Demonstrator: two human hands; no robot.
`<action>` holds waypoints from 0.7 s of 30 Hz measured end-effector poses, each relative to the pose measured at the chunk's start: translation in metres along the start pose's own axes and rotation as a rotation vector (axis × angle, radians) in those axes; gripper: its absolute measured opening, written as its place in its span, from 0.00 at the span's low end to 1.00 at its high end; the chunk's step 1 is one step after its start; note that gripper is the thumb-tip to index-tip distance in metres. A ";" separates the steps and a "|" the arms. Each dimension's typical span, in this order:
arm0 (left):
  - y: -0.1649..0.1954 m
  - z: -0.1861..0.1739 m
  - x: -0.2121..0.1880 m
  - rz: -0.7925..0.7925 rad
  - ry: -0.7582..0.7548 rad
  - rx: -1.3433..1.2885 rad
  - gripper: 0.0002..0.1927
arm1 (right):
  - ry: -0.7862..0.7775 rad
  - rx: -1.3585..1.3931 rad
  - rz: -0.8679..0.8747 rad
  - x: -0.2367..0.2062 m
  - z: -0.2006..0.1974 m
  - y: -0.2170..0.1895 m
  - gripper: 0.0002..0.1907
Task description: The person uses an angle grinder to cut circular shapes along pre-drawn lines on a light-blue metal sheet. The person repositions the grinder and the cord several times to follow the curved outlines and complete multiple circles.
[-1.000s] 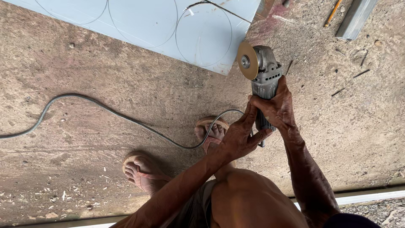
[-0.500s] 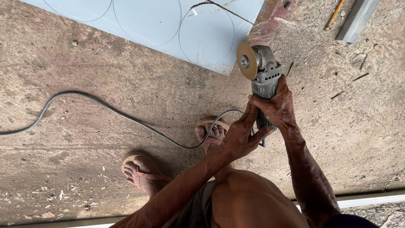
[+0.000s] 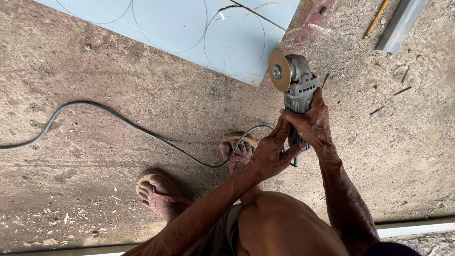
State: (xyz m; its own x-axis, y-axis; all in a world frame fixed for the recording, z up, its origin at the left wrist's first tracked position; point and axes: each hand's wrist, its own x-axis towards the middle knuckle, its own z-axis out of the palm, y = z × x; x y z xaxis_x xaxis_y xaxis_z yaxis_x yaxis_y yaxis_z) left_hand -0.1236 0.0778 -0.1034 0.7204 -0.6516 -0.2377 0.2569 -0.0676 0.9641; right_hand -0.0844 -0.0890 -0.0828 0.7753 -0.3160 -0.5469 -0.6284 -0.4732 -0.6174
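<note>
Your angle grinder (image 3: 295, 90) sits just right of the sheet (image 3: 189, 28) corner, both on the floor (image 3: 95, 95). Its cable (image 3: 118, 121) trails left, passing before your feet. A pencil (image 3: 375, 19) and a metal bar (image 3: 400, 23) lie far right.

Rough concrete floor (image 3: 118, 85) under pale blue sheet (image 3: 189, 28), grey cable (image 3: 118, 121), pencil (image 3: 376, 19).

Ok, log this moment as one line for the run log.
right hand: gripping angle grinder | left hand: at its rear | disc: off blue sheet | cord: on floor
</note>
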 end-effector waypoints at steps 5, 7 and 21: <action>0.007 -0.007 0.004 0.007 0.003 0.011 0.48 | 0.011 -0.046 0.025 0.001 -0.001 -0.009 0.42; 0.008 -0.007 0.005 0.023 0.007 0.008 0.47 | 0.026 -0.048 0.026 0.002 -0.002 -0.009 0.40; 0.006 -0.003 0.006 0.047 0.065 0.023 0.47 | 0.022 -0.077 0.009 0.005 -0.001 -0.007 0.43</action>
State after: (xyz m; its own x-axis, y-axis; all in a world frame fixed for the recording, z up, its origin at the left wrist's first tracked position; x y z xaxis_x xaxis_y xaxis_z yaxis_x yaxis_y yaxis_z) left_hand -0.1157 0.0762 -0.0993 0.7719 -0.6039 -0.1988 0.2076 -0.0561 0.9766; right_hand -0.0766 -0.0879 -0.0810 0.7715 -0.3379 -0.5390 -0.6291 -0.5316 -0.5671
